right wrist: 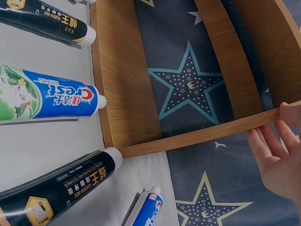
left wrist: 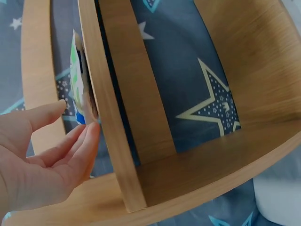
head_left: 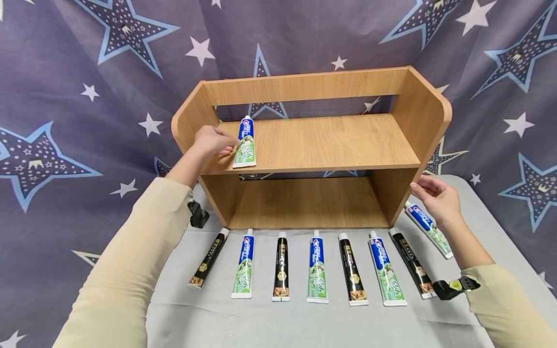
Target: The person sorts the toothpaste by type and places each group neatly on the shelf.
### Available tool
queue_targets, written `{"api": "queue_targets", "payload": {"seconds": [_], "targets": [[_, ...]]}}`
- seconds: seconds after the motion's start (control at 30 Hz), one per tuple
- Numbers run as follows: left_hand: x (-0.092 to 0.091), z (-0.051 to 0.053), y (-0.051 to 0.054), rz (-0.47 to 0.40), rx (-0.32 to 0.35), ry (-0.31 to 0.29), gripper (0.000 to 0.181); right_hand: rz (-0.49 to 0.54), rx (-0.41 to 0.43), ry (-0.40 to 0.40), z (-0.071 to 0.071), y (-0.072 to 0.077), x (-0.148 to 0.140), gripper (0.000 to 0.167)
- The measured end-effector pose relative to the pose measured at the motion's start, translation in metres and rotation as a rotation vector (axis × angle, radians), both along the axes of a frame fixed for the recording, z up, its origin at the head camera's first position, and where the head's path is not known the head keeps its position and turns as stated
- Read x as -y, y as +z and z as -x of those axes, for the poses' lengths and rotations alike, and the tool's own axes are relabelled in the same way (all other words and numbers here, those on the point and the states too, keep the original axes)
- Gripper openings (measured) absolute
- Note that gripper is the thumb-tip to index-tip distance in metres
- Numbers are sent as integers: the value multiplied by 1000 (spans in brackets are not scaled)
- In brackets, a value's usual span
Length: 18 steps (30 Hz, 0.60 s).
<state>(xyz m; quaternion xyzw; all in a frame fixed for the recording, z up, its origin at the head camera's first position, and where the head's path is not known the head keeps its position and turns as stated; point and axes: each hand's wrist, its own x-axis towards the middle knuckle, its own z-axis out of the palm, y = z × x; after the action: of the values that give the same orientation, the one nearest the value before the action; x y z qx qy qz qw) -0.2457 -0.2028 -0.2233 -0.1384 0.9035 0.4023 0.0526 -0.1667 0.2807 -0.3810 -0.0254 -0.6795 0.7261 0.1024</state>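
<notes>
"Where's the toothpaste tube [head_left: 245,151]?"

"Left of centre in the frame, on the wooden rack's upper board [head_left: 330,142], just right of the nearer left hand [head_left: 213,141]. Its long axis runs up the frame."

"Gripped?"

"Apparently not: thumb and fingers part loosely; contact I can't tell. The right hand [head_left: 438,199], well apart, pinches the rack's side panel [head_left: 422,116]."
</notes>
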Motion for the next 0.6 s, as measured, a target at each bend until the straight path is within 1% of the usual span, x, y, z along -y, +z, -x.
{"api": "queue_targets", "payload": {"seconds": [0.13, 0.23, 0.37, 0.5, 0.6], "targets": [[2, -18, -5, -55, -61, -39, 38, 17, -8, 4, 0, -1, 1, 27], [4, -32, -8, -45, -116, -71, 38, 42, -22, 10, 0, -2, 1, 27], [9, -54, -15, -27, -212, -112, 38, 52, -23, 8, 1, -3, 1, 25], [13, -77, -26, -12, -313, -138, 36, 38, -17, -7, 2, -4, 1, 24], [17, -93, -38, -1, -347, -148, 35, 50, -20, -9, 2, -4, 1, 23]]}}
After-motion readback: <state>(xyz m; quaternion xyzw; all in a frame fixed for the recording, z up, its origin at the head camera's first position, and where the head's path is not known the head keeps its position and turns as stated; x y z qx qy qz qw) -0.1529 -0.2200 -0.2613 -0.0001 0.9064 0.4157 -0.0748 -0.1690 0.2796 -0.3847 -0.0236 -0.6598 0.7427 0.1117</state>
